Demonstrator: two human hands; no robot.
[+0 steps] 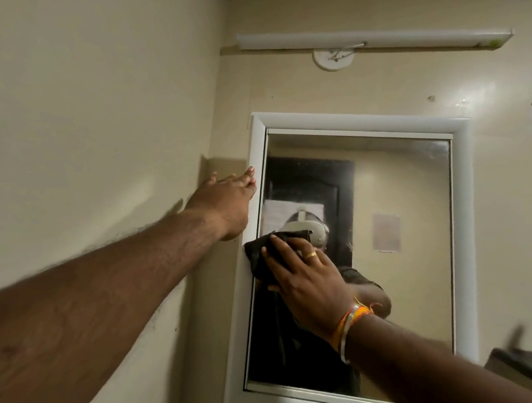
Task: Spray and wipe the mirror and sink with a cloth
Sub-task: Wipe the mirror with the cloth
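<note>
Right hand (303, 280) flat, fingers straight, pressing cloth (261, 254) on mirror (402, 255) at its left edge, mid-height; unwiped glass lies right and along the tall axis. Left hand (227, 200) relaxed, steadying frame (256, 145). Sink not visible

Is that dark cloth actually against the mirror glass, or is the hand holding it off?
Touching. The head view shows the right hand pressing the black cloth flat against the mirror glass near its left edge, with no gap visible.
</note>
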